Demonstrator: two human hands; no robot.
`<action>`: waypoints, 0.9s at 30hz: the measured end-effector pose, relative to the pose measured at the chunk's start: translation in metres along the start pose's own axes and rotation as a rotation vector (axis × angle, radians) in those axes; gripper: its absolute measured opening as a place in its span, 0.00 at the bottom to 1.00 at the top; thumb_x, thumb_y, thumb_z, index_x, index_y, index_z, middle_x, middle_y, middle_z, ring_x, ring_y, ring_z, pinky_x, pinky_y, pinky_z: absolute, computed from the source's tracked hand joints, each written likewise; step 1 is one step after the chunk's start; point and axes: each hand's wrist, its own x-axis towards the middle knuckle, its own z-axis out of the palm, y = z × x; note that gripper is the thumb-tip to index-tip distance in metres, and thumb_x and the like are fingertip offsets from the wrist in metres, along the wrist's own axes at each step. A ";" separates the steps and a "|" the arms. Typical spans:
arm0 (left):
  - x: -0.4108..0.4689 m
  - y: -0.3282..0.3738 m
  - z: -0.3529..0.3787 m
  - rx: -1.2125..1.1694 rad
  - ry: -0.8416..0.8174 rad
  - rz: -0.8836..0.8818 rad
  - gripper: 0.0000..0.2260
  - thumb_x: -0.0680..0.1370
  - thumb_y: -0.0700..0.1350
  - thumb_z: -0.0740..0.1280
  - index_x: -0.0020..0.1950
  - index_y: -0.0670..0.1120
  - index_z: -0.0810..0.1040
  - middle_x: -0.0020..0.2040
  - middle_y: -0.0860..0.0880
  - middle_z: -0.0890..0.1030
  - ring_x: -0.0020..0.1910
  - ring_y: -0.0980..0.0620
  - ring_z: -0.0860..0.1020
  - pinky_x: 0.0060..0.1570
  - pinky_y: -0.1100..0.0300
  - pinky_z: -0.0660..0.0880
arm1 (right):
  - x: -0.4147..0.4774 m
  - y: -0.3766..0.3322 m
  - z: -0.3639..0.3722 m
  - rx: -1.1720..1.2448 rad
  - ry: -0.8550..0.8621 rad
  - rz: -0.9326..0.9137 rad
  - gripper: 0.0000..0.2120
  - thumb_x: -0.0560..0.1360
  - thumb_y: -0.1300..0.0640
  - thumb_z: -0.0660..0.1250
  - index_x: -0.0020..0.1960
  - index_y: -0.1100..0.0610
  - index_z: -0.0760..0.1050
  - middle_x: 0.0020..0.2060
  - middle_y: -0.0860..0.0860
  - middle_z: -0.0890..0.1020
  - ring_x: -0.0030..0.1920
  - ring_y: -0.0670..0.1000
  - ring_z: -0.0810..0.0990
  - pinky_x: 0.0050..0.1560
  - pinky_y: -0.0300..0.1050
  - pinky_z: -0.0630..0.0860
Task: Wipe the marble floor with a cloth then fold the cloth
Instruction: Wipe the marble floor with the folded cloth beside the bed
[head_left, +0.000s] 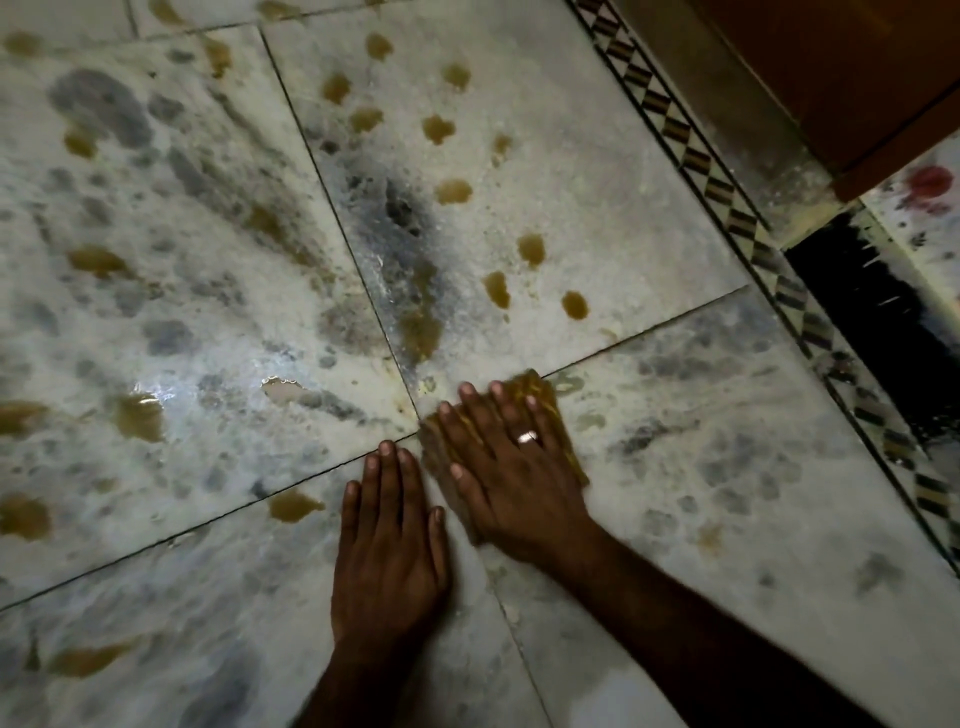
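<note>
Most brown spills (453, 191) lie ahead and left of the right grip (511, 467), its straight fingers (501, 410) pressing the cloth (545, 395) down; the left grip (389, 540) lies flat beside, empty.

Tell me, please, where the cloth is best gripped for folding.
Probably the far corner of the cloth, pinched from the far right: it lies flat on the floor and shows bare past the right hand, whose palm covers the middle.
</note>
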 end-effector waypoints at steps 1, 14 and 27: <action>0.000 0.000 0.000 0.004 0.001 -0.001 0.27 0.83 0.48 0.53 0.78 0.34 0.61 0.80 0.36 0.61 0.80 0.39 0.60 0.77 0.41 0.58 | 0.016 0.003 0.001 0.001 0.003 -0.033 0.27 0.84 0.45 0.51 0.83 0.48 0.57 0.82 0.52 0.59 0.83 0.56 0.55 0.79 0.62 0.56; 0.004 -0.001 -0.002 -0.031 -0.047 -0.015 0.28 0.83 0.51 0.51 0.79 0.37 0.61 0.81 0.39 0.60 0.80 0.42 0.60 0.77 0.44 0.56 | 0.135 0.079 -0.010 -0.083 -0.003 0.096 0.27 0.85 0.43 0.44 0.83 0.49 0.58 0.80 0.56 0.64 0.81 0.61 0.60 0.79 0.64 0.52; 0.005 0.001 -0.005 -0.041 -0.003 -0.009 0.27 0.83 0.49 0.54 0.79 0.36 0.62 0.80 0.38 0.60 0.80 0.41 0.61 0.77 0.44 0.57 | 0.013 0.105 -0.008 -0.116 -0.013 0.510 0.29 0.85 0.45 0.43 0.83 0.53 0.55 0.81 0.58 0.62 0.80 0.62 0.61 0.80 0.65 0.52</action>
